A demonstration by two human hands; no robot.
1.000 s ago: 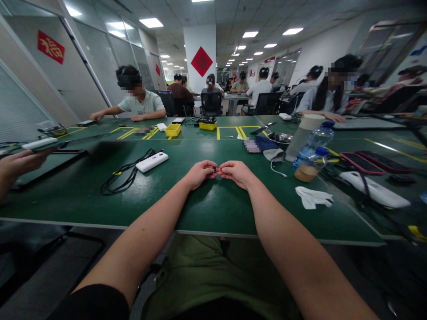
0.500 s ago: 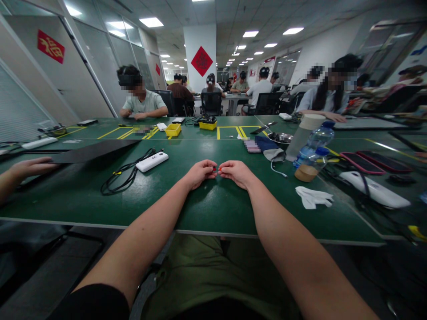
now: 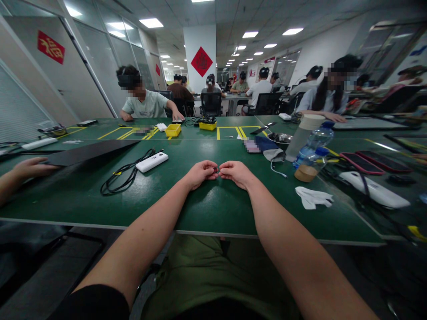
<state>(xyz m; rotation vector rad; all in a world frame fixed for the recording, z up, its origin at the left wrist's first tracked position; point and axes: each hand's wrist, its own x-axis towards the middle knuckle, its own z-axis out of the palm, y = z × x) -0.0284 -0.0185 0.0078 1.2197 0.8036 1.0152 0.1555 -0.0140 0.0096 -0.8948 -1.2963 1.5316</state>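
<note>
Above the green table (image 3: pixel 213 213), my left hand (image 3: pixel 202 174) and my right hand (image 3: pixel 236 172) face each other, fingertips almost meeting. My left thumb and fingers pinch a tiny dark piece (image 3: pixel 215 170), too small to name. The right hand is closed in a pinch as well; what lies between its fingertips is mostly hidden. Left of my hands lies a white power bank (image 3: pixel 152 162) beside a coiled black cable (image 3: pixel 124 173). A crumpled white tissue (image 3: pixel 314 198) rests to the right of my forearms.
Bottles (image 3: pixel 308 171), a grey tumbler (image 3: pixel 304 135), a metal bowl (image 3: pixel 280 138) and phones (image 3: pixel 362 163) crowd the right side. Yellow trays (image 3: pixel 173 130) stand farther back. At left, another person's hand (image 3: pixel 31 170) holds a dark panel (image 3: pixel 90 152). People sit across the table.
Red and orange spots at my fingertips no longer show; the piece there looks dark. My hands stay nearly in place. The person across at left has reached an arm toward a device on the table.
</note>
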